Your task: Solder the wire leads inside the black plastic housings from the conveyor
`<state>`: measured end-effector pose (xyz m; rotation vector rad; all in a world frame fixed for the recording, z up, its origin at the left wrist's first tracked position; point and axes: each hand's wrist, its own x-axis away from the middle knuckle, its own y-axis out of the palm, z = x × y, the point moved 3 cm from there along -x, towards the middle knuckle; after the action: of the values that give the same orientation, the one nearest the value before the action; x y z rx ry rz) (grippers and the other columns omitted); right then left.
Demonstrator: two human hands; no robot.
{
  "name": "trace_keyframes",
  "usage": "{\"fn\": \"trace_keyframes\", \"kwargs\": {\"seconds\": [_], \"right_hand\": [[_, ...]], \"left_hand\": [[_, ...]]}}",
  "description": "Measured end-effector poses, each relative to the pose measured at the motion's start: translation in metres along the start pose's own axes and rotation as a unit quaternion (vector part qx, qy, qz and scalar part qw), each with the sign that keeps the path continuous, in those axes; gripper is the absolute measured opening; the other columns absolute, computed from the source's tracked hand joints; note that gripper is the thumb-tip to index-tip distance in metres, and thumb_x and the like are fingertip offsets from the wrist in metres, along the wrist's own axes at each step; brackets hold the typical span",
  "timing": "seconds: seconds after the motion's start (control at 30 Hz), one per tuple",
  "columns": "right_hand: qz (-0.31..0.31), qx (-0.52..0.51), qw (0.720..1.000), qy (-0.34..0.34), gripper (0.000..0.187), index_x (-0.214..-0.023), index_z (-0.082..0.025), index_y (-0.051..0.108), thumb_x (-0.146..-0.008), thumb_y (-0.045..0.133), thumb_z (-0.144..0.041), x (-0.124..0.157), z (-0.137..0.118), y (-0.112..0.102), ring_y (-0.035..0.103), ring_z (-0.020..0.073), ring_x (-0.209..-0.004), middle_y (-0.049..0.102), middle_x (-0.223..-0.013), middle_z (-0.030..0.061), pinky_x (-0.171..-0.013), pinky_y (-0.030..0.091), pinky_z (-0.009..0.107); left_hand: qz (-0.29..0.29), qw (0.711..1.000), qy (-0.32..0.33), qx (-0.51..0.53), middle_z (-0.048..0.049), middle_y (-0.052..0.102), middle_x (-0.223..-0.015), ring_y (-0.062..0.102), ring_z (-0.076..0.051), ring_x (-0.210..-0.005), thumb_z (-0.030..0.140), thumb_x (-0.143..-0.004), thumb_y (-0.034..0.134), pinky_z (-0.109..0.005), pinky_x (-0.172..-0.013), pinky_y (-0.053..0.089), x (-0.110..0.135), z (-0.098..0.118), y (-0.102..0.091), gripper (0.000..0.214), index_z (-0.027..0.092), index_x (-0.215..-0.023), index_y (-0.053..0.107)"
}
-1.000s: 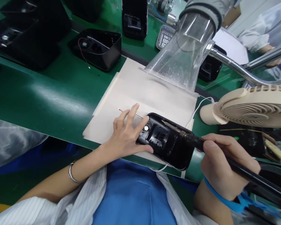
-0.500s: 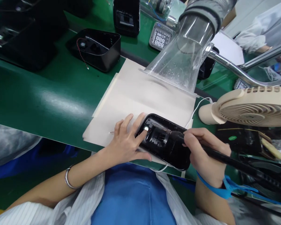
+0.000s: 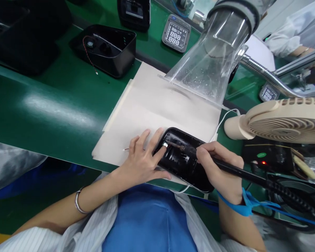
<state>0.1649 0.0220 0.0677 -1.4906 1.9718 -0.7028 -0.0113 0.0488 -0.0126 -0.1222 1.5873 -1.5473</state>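
Note:
A black plastic housing [image 3: 196, 175] lies on the pale work sheet [image 3: 157, 101] near the bench's front edge. My left hand [image 3: 141, 159] is spread over the housing's left end, with a fingertip at a small silvery round part [image 3: 165, 144] inside it. A short thin wire with a tiny plug pokes out left of that hand. In my right hand [image 3: 223, 168] is a soldering iron [image 3: 190, 151], held like a pen. Its tip is close to the round part; whether it touches, I cannot tell. A blue strap circles my right wrist.
Over the sheet hangs a clear fume hood [image 3: 199, 73]. A beige fan [image 3: 280, 120] stands at the right. Another open black housing [image 3: 120, 56] with a red wire sits at the back left, beside a display unit [image 3: 176, 33]. A person's sleeve [image 3: 291, 35] shows far right.
My right hand has moved left with the soldering iron, bringing its tip to the round part. My left hand has stayed nearly still. A red light now shows at the right.

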Motion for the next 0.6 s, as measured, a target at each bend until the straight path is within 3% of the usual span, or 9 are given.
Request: {"fn": "trace_keyframes", "kwargs": {"seconds": [0.6], "right_hand": [[-0.04,-0.02,0.998,-0.032,0.021,-0.062,-0.019,0.049,-0.081,0.054,-0.013,0.0007,0.0029,0.0024,0.043,0.0053,-0.046,0.047,-0.053,-0.007,-0.045,0.036,0.017]], "left_hand": [[-0.029,0.999,0.008,-0.018,-0.0181,0.045,-0.138,0.036,-0.042,-0.122,0.076,-0.072,0.049,-0.048,-0.094,0.03,-0.0034,0.0018,-0.0018,0.071,0.018,-0.111,0.063]]}}
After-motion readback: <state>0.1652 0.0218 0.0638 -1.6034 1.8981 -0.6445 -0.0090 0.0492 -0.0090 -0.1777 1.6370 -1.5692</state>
